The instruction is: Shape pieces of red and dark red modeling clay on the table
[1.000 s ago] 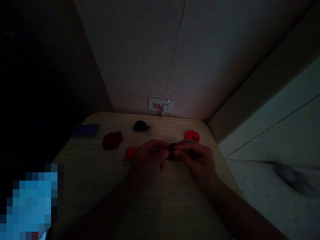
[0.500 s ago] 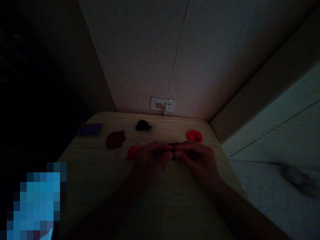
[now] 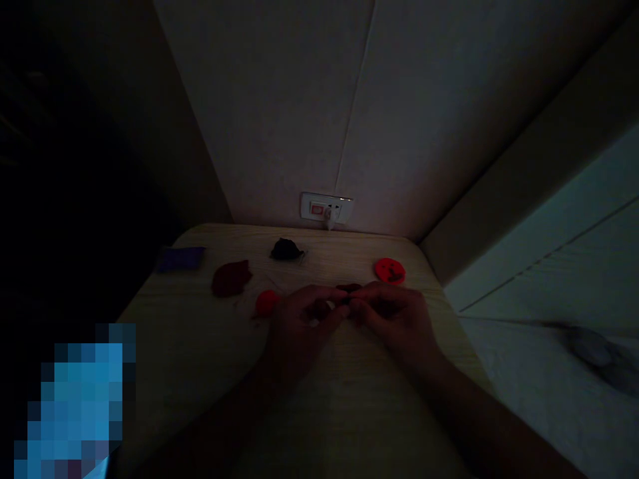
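Note:
My left hand (image 3: 304,322) and my right hand (image 3: 399,316) meet over the table, thumbs and forefingers pinched together. Between the fingertips is a small dark piece (image 3: 346,299) that looks like modelling clay; most of it is hidden. Just behind the fingers lies a dark reddish piece (image 3: 348,287). Left of my left hand, a bright red ball of clay (image 3: 266,303) is partly covered by it. Beyond my right hand lies a flat red clay disc (image 3: 390,271) with dark marks like a face.
The wooden table (image 3: 319,412) stands against a wall with a socket plate (image 3: 326,207). On it are a flattened dark red piece (image 3: 231,279), a black lump (image 3: 286,250) and a purple packet (image 3: 180,259). A blurred blue shape (image 3: 82,406) is at lower left. Light is dim.
My fingertips have shifted slightly around the small dark piece. Both hands stay in nearly the same place, and the things on the table have not moved.

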Tool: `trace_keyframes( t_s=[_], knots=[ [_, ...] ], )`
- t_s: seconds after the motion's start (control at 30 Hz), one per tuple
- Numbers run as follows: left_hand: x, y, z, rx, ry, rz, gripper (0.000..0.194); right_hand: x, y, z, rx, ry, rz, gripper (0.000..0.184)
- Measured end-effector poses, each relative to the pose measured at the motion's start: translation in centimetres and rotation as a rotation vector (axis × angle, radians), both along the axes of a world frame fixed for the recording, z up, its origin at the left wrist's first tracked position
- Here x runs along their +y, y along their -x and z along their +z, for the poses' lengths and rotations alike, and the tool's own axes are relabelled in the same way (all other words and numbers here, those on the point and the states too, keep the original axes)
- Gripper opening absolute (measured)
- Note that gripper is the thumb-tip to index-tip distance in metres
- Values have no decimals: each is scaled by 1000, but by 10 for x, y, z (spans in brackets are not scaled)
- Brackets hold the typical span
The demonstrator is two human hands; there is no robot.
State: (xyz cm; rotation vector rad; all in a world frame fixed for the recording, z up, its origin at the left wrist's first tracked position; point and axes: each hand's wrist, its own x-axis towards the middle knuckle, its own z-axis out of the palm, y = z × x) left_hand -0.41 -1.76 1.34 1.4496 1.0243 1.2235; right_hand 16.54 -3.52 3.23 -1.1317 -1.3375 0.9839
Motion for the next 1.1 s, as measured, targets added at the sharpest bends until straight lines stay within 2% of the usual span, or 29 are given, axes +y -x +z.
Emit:
trace_keyframes(
  t_s=[0.13,0.37,0.57,0.87,1.1],
  knots=[
    [-1,0,1,13,-60,-7,17,-1,1,0,24,19,-1,14],
    [-1,2,-2,21,-69,-20,17,0,2,2,98,66,44,22],
    [-1,2,-6,30,-112,-31,17,1,0,1,60,101,52,25],
    [-1,3,-5,35,-157,-21,18,2,2,2,143,159,67,24],
    [-1,2,-3,-2,-84,1,16,1,3,3,186,139,68,25]
  ],
)
